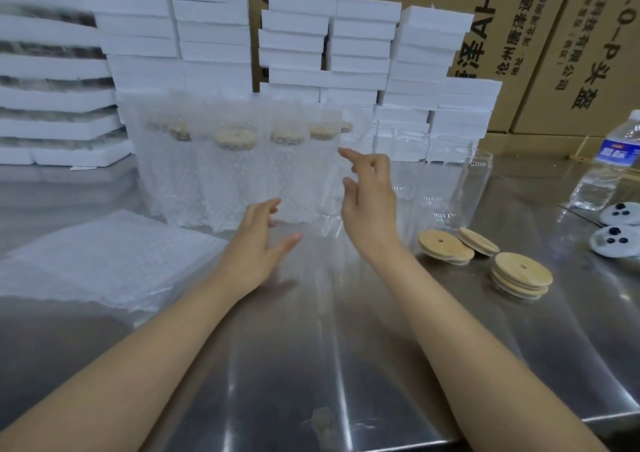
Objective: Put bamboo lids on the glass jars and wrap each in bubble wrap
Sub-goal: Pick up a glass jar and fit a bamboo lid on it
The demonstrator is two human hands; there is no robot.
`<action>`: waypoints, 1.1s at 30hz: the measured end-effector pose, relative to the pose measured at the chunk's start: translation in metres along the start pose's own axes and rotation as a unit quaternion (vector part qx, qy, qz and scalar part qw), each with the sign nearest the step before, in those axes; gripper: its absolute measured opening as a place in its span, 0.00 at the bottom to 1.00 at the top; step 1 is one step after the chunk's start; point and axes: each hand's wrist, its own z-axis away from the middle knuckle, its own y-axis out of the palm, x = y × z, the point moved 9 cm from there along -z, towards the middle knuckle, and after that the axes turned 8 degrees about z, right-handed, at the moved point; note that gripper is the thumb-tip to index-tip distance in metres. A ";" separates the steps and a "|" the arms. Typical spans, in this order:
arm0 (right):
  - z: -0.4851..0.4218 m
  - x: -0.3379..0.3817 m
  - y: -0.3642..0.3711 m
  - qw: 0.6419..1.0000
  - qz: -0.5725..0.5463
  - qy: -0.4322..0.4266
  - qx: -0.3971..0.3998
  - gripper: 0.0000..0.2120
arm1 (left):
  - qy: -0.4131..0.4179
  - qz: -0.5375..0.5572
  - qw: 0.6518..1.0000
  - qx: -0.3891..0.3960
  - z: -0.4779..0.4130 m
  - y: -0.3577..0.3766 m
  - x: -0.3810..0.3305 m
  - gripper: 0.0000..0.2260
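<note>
Glass, bare and clear, makes up the next jar (464, 188), which stands open-mouthed on the steel tabletop (311, 347) to the right of the right grip (370, 205), with more empty ones just behind it. I judge it stiff, weighty for its size, slick and breakable. It is best taken round the middle of its wall with fingers and thumb wrapped, not by the thin rim. Bamboo lids (445, 245) lie in small piles to the right of that grip and nearer the person. They look light, rigid and dry, easy to pinch by the edge. Both grips are empty: the right one hovers with fingers loosely spread and the forefinger reaching forward, and the left grip (258, 240) hangs low over the tabletop with fingers splayed. Directly beyond both stands a row of wrapped jars (225, 174), already lidded. A stack of bubble wrap (104, 261) sheets lies flat to the left of the left grip. It looks soft, almost weightless and likely to slide, so a single sheet wants peeling up by a corner.
</note>
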 end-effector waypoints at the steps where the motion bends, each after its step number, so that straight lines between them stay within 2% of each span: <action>1: 0.003 0.007 0.002 0.998 -0.063 0.004 0.010 0.22 | -0.011 0.020 1.000 -0.014 0.000 -0.002 0.001 0.36; 4: 0.010 0.026 0.007 0.985 -0.165 -0.002 0.045 0.19 | -0.015 0.038 0.999 -0.024 0.002 -0.002 0.001 0.48; 6: 0.012 0.035 0.006 0.975 -0.213 -0.017 0.056 0.18 | -0.006 0.035 0.999 -0.038 0.003 -0.005 -0.001 0.51; 10: 0.017 0.044 0.009 0.958 -0.275 -0.044 0.066 0.20 | -0.020 0.076 0.995 -0.062 0.002 -0.010 -0.001 0.47; 13: 0.015 0.036 0.002 0.945 -0.327 -0.013 0.012 0.26 | -0.032 0.160 0.984 -0.077 0.002 -0.013 -0.003 0.43; 16: 0.015 0.017 0.000 0.947 -0.317 0.036 -0.033 0.24 | -0.057 0.268 0.961 -0.037 0.005 -0.005 -0.007 0.41; 18: 0.018 0.003 0.015 0.937 -0.332 0.107 -0.001 0.21 | -0.062 0.329 0.942 -0.001 0.007 0.004 -0.012 0.38; 19: 0.021 -0.004 0.028 0.921 -0.355 0.155 0.032 0.20 | -0.066 0.362 0.930 0.015 0.007 0.009 -0.013 0.37; 21: 0.033 -0.005 0.058 0.865 -0.423 0.232 0.134 0.17 | -0.084 0.415 0.904 0.054 0.009 0.019 -0.013 0.35; 23: 0.046 0.003 0.078 0.831 -0.442 0.247 0.229 0.22 | -0.102 0.439 0.888 0.093 0.011 0.028 -0.012 0.36; 25: 0.051 0.005 0.086 0.815 -0.459 0.248 0.253 0.26 | -0.113 0.454 0.877 0.106 0.012 0.029 -0.010 0.33; 27: 0.050 0.003 0.086 0.811 -0.473 0.247 0.242 0.24 | -0.116 0.461 0.873 0.109 0.010 0.030 -0.008 0.31; 33: 0.041 -0.001 0.074 0.854 -0.453 0.197 0.164 0.19 | -0.097 0.469 0.873 0.093 0.007 0.027 -0.011 0.30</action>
